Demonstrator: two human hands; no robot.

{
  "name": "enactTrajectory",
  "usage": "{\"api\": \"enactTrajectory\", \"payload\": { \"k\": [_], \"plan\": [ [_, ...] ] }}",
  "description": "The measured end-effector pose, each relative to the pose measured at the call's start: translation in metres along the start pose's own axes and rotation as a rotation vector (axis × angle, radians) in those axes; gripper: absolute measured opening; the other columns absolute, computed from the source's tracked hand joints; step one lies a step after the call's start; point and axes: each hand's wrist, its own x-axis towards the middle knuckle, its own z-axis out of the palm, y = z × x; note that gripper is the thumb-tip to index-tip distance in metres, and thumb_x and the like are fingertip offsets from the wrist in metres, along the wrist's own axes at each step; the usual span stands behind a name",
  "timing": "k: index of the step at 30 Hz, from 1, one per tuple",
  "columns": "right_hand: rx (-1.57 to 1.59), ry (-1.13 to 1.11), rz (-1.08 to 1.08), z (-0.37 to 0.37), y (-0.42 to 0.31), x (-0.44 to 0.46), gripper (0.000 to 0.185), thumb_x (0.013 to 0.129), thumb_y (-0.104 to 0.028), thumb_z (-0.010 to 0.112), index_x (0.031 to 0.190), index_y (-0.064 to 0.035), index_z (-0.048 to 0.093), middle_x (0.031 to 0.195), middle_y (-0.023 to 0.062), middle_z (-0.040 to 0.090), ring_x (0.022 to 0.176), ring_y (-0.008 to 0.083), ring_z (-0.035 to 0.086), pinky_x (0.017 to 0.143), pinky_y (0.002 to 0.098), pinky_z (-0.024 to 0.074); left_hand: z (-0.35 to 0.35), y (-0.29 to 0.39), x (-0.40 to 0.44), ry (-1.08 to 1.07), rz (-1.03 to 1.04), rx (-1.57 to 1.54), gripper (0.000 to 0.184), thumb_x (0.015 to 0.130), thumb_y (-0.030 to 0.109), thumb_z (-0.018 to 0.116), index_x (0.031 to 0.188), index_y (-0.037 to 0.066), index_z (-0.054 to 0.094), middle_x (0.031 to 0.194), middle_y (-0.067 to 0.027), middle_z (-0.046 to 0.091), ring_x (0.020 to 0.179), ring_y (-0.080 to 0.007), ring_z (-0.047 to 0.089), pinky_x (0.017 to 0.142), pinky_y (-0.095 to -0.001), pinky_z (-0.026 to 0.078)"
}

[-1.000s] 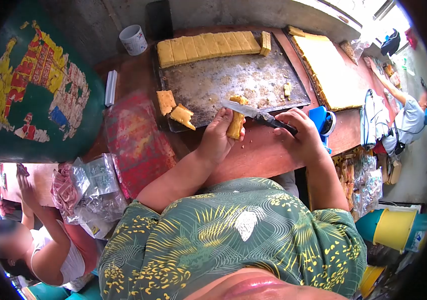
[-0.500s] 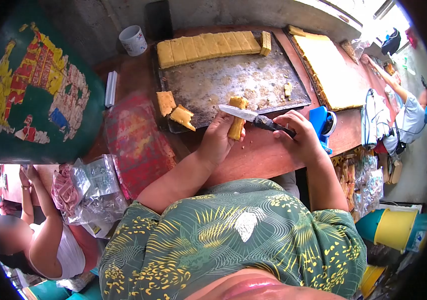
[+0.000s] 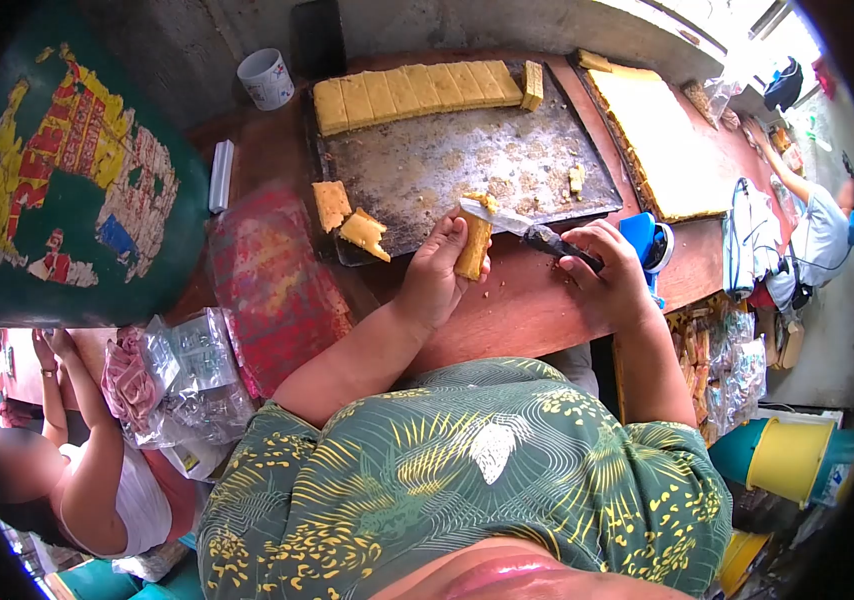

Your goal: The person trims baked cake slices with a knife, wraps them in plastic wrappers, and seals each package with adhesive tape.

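Grip-wise, the left hand (image 3: 439,268) has its fingers wrapped round a golden-brown stick of cake (image 3: 475,246), held upright-ish just off the near edge of a dark, stained metal baking tray (image 3: 427,165). Right hand (image 3: 602,268) is closed on the black handle of a knife (image 3: 550,241), its pale blade reaching across the top end of the stick. On the tray there's a row of yellow cut cake slices (image 3: 417,95) along the far side, all on a reddish-brown wooden desk (image 3: 517,320).

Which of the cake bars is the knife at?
The bar in the left hand: the knife is at its far end. The row of bars sits on the tray, away from the blade.
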Motion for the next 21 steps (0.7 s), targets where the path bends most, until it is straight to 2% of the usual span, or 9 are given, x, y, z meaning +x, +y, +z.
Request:
{"api": "enactTrajectory", "payload": {
  "k": [3, 9, 12, 15, 18, 21],
  "plan": [
    [0.010, 0.030, -0.029, 0.001, 0.006, -0.002, 0.029, 0.085, -0.010, 0.081, 0.110, -0.0012, 0.068, 0.101, 0.0130, 0.070, 0.095, 0.0309, 0.066, 0.085, 0.0380, 0.0533, 0.000, 0.001, 0.000, -0.003, -0.013, -0.004, 0.032, 0.110, 0.038, 0.049, 0.125, 0.010, 0.054, 0.103, -0.0085, 0.062, 0.080, -0.0175, 0.064, 0.073, -0.0309, 0.056],
    [-0.009, 0.008, 0.077, -0.004, 0.006, -0.004, 0.029, 0.086, -0.009, 0.080, 0.111, -0.0011, 0.068, 0.101, 0.0128, 0.069, 0.095, 0.0296, 0.066, 0.085, 0.0367, 0.0525, -0.002, 0.003, 0.000, -0.055, -0.015, -0.025, 0.032, 0.110, 0.038, 0.049, 0.127, 0.010, 0.053, 0.106, -0.0090, 0.062, 0.083, -0.0176, 0.064, 0.075, -0.0312, 0.056],
    [0.065, 0.016, 0.164, -0.002, 0.009, -0.007, 0.029, 0.087, -0.009, 0.080, 0.112, -0.0018, 0.067, 0.098, 0.0105, 0.067, 0.091, 0.0252, 0.063, 0.081, 0.0344, 0.0509, -0.002, -0.001, 0.003, -0.049, 0.038, -0.001, 0.032, 0.110, 0.035, 0.049, 0.129, 0.010, 0.053, 0.107, -0.0084, 0.062, 0.086, -0.0192, 0.065, 0.078, -0.0325, 0.056],
    [0.223, 0.055, 0.171, 0.007, 0.023, -0.013, 0.026, 0.090, -0.008, 0.078, 0.113, -0.0038, 0.068, 0.093, 0.0035, 0.062, 0.080, 0.0139, 0.057, 0.071, 0.0276, 0.0472, -0.002, -0.004, 0.003, -0.036, 0.103, 0.044, 0.029, 0.110, 0.028, 0.051, 0.132, 0.010, 0.052, 0.111, -0.0074, 0.063, 0.094, -0.0216, 0.068, 0.084, -0.0340, 0.056],
    [0.461, 0.052, 0.338, 0.009, 0.028, -0.016, 0.025, 0.092, -0.006, 0.076, 0.115, -0.0057, 0.067, 0.092, -0.0036, 0.054, 0.074, 0.0045, 0.050, 0.063, 0.0212, 0.0409, -0.004, -0.007, 0.003, -0.021, 0.175, 0.182, 0.030, 0.109, 0.018, 0.053, 0.137, 0.010, 0.050, 0.119, -0.0065, 0.063, 0.105, -0.0223, 0.068, 0.091, -0.0350, 0.055],
    [0.571, 0.038, 0.357, 0.010, 0.025, -0.013, 0.026, 0.094, -0.004, 0.075, 0.118, -0.0067, 0.066, 0.093, -0.0069, 0.050, 0.071, 0.0002, 0.046, 0.060, 0.0179, 0.0367, -0.006, -0.011, 0.003, -0.029, 0.267, 0.315, 0.037, 0.106, 0.009, 0.055, 0.142, 0.010, 0.047, 0.127, -0.0057, 0.061, 0.115, -0.0205, 0.065, 0.098, -0.0347, 0.052]
  ]
}}
